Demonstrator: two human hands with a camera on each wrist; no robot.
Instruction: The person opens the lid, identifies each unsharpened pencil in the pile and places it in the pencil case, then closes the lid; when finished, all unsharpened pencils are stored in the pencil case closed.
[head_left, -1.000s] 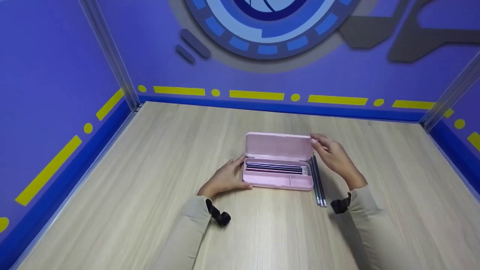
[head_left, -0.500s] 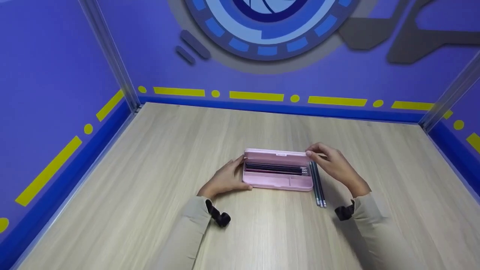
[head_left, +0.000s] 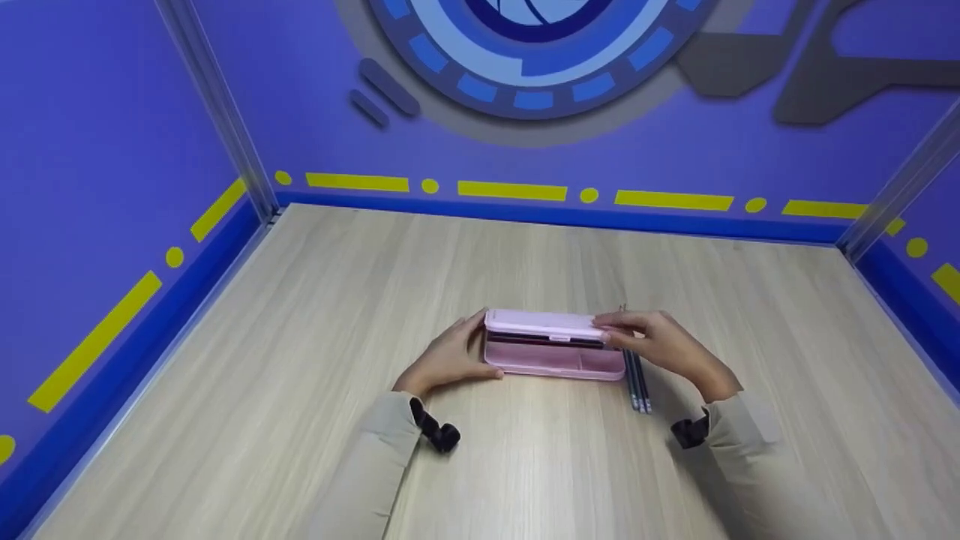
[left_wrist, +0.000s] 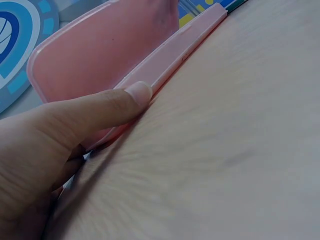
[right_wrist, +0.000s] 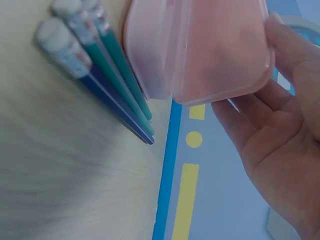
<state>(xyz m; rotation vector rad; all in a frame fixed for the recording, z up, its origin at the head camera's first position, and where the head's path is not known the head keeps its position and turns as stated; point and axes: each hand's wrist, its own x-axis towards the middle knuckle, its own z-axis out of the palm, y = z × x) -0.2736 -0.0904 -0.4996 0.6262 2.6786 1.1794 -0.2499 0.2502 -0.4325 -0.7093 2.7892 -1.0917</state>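
Note:
A pink pencil case point(head_left: 544, 360) lies on the table with its lid point(head_left: 536, 321) tilted partway down over it. Dark pencils point(head_left: 517, 340) in its rear compartment are mostly hidden by the lid. My left hand point(head_left: 450, 354) grips the case's left end, its thumb on the front wall point(left_wrist: 170, 60) in the left wrist view. My right hand point(head_left: 667, 349) pinches the lid's right corner, the thumb inside and fingers behind, as the right wrist view shows. Three pencils point(right_wrist: 107, 65) with white erasers lie on the table just right of the case, partly under my right hand in the head view.
The wooden table point(head_left: 375, 277) meets a blue-purple back wall point(head_left: 315, 127) with yellow marks. Side panels stand to the left and right, joined by metal posts point(head_left: 225, 112). A black wrist camera point(head_left: 446, 437) sits on the left sleeve and another point(head_left: 690, 433) on the right.
The lid has swung from upright forward and down over the case, my right hand moving with it toward me and slightly left. My left hand stays at the case's left end.

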